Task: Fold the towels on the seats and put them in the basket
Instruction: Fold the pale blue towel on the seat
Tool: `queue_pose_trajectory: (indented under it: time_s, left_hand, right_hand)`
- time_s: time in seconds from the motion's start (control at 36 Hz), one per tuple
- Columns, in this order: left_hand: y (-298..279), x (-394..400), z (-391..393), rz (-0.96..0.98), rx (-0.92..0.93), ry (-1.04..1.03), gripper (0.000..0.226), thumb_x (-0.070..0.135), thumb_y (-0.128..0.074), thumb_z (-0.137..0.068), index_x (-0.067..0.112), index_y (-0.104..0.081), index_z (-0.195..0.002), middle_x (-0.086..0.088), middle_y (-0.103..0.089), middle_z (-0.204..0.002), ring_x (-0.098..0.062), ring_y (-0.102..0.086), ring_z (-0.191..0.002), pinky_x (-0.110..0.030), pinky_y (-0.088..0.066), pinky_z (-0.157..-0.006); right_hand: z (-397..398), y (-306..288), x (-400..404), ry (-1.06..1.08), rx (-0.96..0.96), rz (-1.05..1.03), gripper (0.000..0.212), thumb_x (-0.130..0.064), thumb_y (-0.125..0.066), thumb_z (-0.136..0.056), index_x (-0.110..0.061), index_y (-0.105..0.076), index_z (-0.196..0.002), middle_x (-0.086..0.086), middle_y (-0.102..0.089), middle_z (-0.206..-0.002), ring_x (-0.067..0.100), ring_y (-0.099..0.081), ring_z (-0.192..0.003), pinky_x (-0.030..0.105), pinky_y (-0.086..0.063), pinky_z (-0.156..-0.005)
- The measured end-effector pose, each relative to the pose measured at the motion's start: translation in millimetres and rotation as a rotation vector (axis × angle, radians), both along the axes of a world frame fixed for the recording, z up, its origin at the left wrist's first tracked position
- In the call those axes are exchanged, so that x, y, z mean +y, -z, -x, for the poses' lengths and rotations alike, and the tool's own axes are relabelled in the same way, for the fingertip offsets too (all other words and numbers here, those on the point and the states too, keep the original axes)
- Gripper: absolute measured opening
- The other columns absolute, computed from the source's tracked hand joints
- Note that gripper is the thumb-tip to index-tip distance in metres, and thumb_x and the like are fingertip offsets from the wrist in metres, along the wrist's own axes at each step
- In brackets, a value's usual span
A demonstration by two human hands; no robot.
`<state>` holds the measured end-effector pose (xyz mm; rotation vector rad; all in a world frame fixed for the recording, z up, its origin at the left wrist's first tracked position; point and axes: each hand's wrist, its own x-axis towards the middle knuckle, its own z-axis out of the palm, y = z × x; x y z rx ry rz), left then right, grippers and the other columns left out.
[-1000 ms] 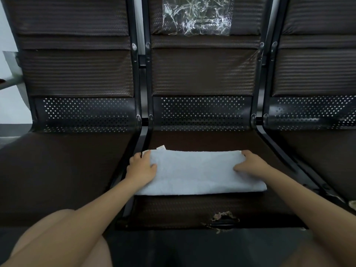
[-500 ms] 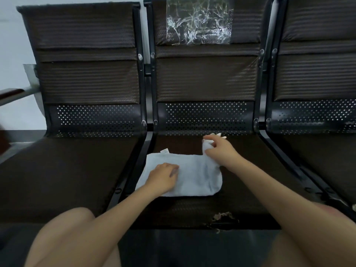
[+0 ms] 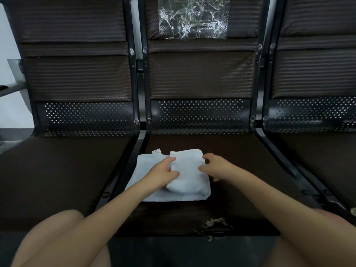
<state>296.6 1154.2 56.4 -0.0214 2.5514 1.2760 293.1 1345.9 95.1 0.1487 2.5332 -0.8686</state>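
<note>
A white towel point(image 3: 185, 180) lies on the middle seat point(image 3: 231, 151) of a dark bench. Its right part is folded over to the left, and a small label sticks out at its far left corner. My left hand point(image 3: 163, 172) rests on the towel's lower layer, thumb and fingertips touching the left edge of the folded flap. My right hand point(image 3: 215, 166) hovers at the flap's right side with relaxed fingers that touch the fold. No basket is in view.
Empty dark seats stand to the left point(image 3: 57, 170) and right point(image 3: 327, 160), split by black metal frame bars point(image 3: 138, 135). A crinkled clear plastic sheet point(image 3: 192, 18) is stuck on the middle backrest. The middle seat's front edge is torn point(image 3: 213, 226). My knees fill the bottom corners.
My right hand carried the towel's right end over to the left, laid it down as a flap and let go. My left hand stayed on the towel.
</note>
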Motion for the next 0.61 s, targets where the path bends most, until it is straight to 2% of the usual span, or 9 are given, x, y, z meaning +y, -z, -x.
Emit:
queue_pose_trajectory:
  time_s: [0.06,0.11,0.19,0.31,0.39,0.47,0.53,0.61]
  left_hand:
    - [-0.3,-0.3,-0.8,-0.03,-0.008,0.02,0.053,0.021,-0.059,-0.092,0.028,-0.042,-0.142,-0.001,-0.052,-0.068,-0.013,-0.053,-0.064,-0.02,-0.043,-0.06]
    - [0.9,-3.5,-3.1,0.043,0.0,0.053,0.049,0.021,-0.057,-0.093,0.027,-0.045,-0.14,0.002,-0.05,-0.064,-0.009,-0.05,-0.057,-0.014,-0.039,-0.051]
    - [4.6,-9.5,-3.8,0.229,0.08,0.092,0.048,0.024,-0.055,-0.094,0.029,-0.044,-0.14,0.003,-0.052,-0.069,-0.009,-0.05,-0.063,-0.02,-0.041,-0.06]
    - [6.9,-12.1,3.4,0.157,0.083,0.018,0.046,0.016,-0.054,-0.095,0.028,-0.046,-0.139,0.001,-0.054,-0.074,-0.011,-0.052,-0.066,-0.02,-0.043,-0.06]
    - [8.7,-11.1,7.6,0.07,0.055,-0.028,0.043,0.012,-0.054,-0.095,0.025,-0.051,-0.136,-0.004,-0.054,-0.077,-0.015,-0.053,-0.07,-0.029,-0.046,-0.066]
    - [6.4,-9.0,7.2,0.072,0.037,-0.042,0.039,0.019,-0.052,-0.096,0.027,-0.051,-0.134,-0.001,-0.055,-0.076,-0.012,-0.053,-0.069,-0.021,-0.043,-0.06]
    - [2.3,-6.5,6.1,0.099,0.03,-0.026,0.038,0.026,-0.051,-0.098,0.027,-0.051,-0.136,0.002,-0.057,-0.084,-0.01,-0.054,-0.077,-0.019,-0.042,-0.064]
    - [-3.8,-0.1,1.7,0.116,0.001,0.032,0.043,0.035,-0.048,-0.099,0.022,-0.049,-0.14,0.001,-0.061,-0.119,-0.009,-0.053,-0.104,-0.018,-0.039,-0.086]
  right_hand:
    - [-1.3,3.2,-5.3,-0.011,-0.046,-0.007,0.07,-0.028,-0.054,-0.092,-0.018,-0.02,-0.152,0.011,-0.04,-0.142,0.026,-0.055,-0.112,0.039,-0.055,-0.089]
    - [-2.6,6.5,-11.0,-0.046,-0.038,-0.047,0.075,-0.027,-0.054,-0.092,-0.018,-0.013,-0.154,0.013,-0.042,-0.14,0.028,-0.055,-0.115,0.037,-0.053,-0.091]
    - [-2.4,14.9,-15.6,-0.003,0.026,0.024,0.077,-0.025,-0.055,-0.092,-0.021,-0.01,-0.154,0.013,-0.043,-0.14,0.027,-0.052,-0.117,0.036,-0.048,-0.094]
    - [-3.4,27.6,-19.9,0.132,0.06,0.284,0.078,-0.024,-0.062,-0.09,-0.022,-0.017,-0.154,0.01,-0.038,-0.147,0.025,-0.045,-0.128,0.03,-0.042,-0.094]
    - [-2.9,32.6,-22.9,0.25,0.018,0.52,0.075,-0.022,-0.066,-0.087,-0.023,-0.027,-0.151,0.008,-0.035,-0.15,0.023,-0.043,-0.13,0.029,-0.041,-0.097]
    - [-0.8,32.9,-22.9,0.314,0.03,0.593,0.065,-0.018,-0.067,-0.087,-0.021,-0.039,-0.145,0.008,-0.038,-0.148,0.023,-0.045,-0.129,0.032,-0.042,-0.101]
    - [2.7,28.6,-22.0,0.333,0.082,0.6,0.058,-0.015,-0.066,-0.087,-0.02,-0.046,-0.141,0.008,-0.043,-0.144,0.022,-0.047,-0.125,0.027,-0.042,-0.094]
    - [10.5,16.0,-18.4,0.33,0.134,0.596,0.053,-0.013,-0.065,-0.088,-0.017,-0.05,-0.139,0.009,-0.05,-0.138,0.02,-0.051,-0.117,0.025,-0.041,-0.087]
